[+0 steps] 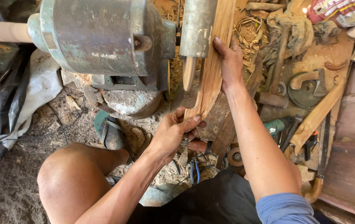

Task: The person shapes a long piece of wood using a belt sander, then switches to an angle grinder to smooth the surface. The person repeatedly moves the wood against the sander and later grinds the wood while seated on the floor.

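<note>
At the far left, a pale wooden cylinder (4, 31) is seen projecting from the end of a large grey-green motor housing (98, 35), which is set on a stone block (129, 101) on dusty ground. Black and white plastic sheeting (11, 89) is heaped to the left of the block. Nearer, a bare knee (67, 178) is raised, and a foot in a green sandal (111, 132) is planted just beside the stone.

In the middle, the near end of a long, narrow wooden strip (212, 68) is pinched by the left hand (173, 132), closed with thumb and fingers around the strip's pointed tip. The strip runs away from the person toward the far side, its upper part lying against a cylindrical metal sanding drum (197, 27) mounted at the motor's right. A rounded wooden tip (189, 74) hangs below the drum, just left of the strip.

The right hand (229, 62) is laid on the strip's right edge farther up, fingers curled around it and thumb pressed along the wood.

To the right, 1 hammer (275, 70), a green power drill (279, 124), blue-handled pliers (194, 170), a grey cloth (289, 29) and a curved wooden plank (316, 116) are scattered over sawdust.
</note>
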